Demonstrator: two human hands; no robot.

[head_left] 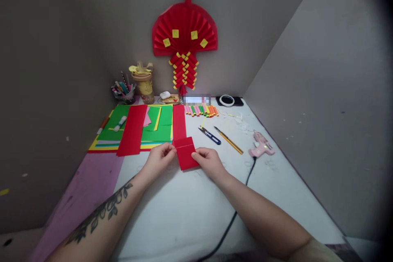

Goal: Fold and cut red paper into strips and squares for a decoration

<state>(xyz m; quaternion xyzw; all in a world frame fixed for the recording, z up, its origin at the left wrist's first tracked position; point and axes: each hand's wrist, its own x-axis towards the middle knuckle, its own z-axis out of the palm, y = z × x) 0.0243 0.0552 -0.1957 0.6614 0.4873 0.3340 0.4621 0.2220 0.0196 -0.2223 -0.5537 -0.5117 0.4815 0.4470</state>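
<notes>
Between my two hands is a red paper piece (186, 157) with a thin pale line across its upper part. My left hand (161, 156) pinches its left edge near that line. On the right side, my right hand (210, 161) grips the edge with the thumb lying on the front face. The paper is held above the white tabletop (172, 213). Just behind it lies a red paper strip (179, 120), its near end hidden by the held piece. Beyond my right hand are thread snips (210, 135) and a yellow pencil-like tool (230, 141).
Coloured paper sheets (107, 131), a red strip (132, 131) and a glue stick (120, 123) lie at left. Small paper rolls (201, 111) line the back. A pink glue gun (261, 146) trails a black cord (235, 217). A red fan decoration (185, 28) hangs on the wall.
</notes>
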